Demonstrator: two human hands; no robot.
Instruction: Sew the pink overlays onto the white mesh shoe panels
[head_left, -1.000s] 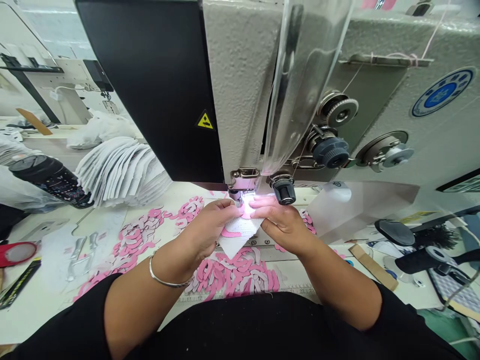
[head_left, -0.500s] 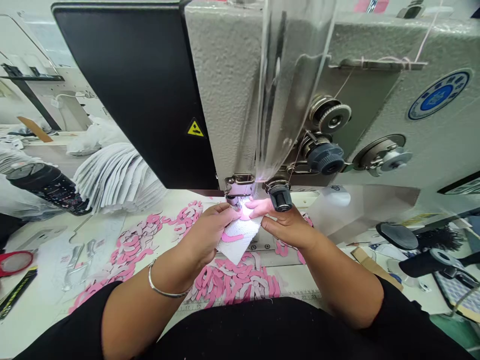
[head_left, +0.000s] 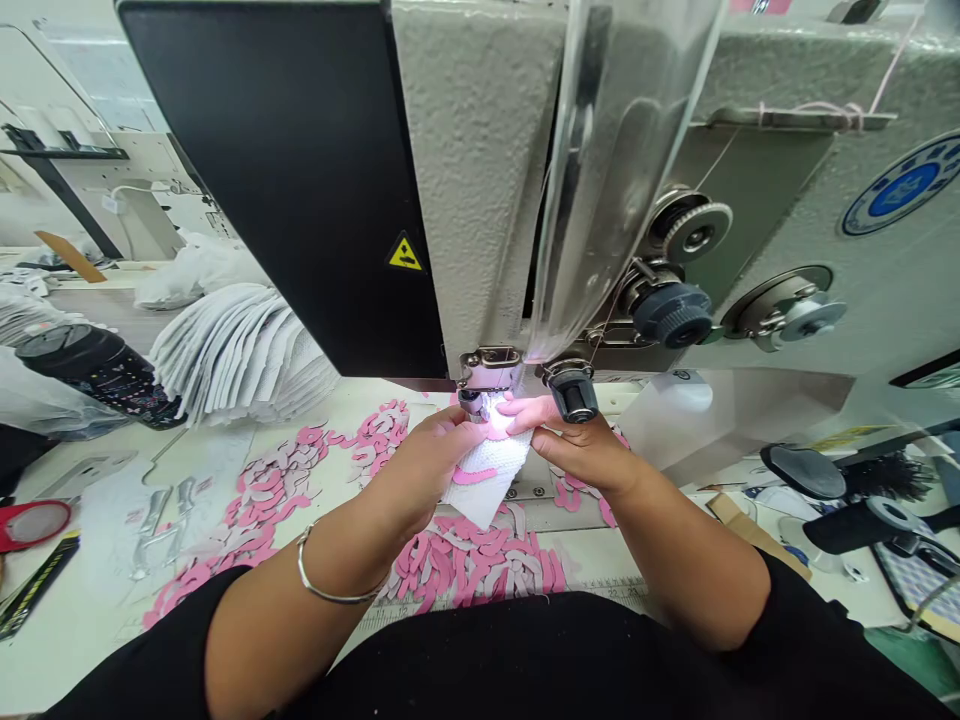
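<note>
A small white textured fabric piece (head_left: 486, 505) lies under the lit needle area of a sewing machine (head_left: 480, 190). A curved pink strip (head_left: 475, 476) rests on its near part, and more pink shows close to the presser foot (head_left: 474, 400). My left hand (head_left: 431, 455) grips the fabric's left edge, thumb forward beside the foot. From the right, my right hand (head_left: 577, 440) holds the fabric with its fingertips by the needle and its thumb at the edge. Glare and fingers hide the exact stitching spot.
Many loose pink curved pieces (head_left: 472, 565) lie in front of the machine, with others to the left. A stack of white fabric pieces (head_left: 240, 350) stands at left, near a dark patterned cylinder (head_left: 97, 370). A brush (head_left: 885, 475) and black-handled tools lie at right.
The machine, hands and fabric appear shifted slightly right in view, apparently as the head moved. Both hands keep their hold on the fabric.
</note>
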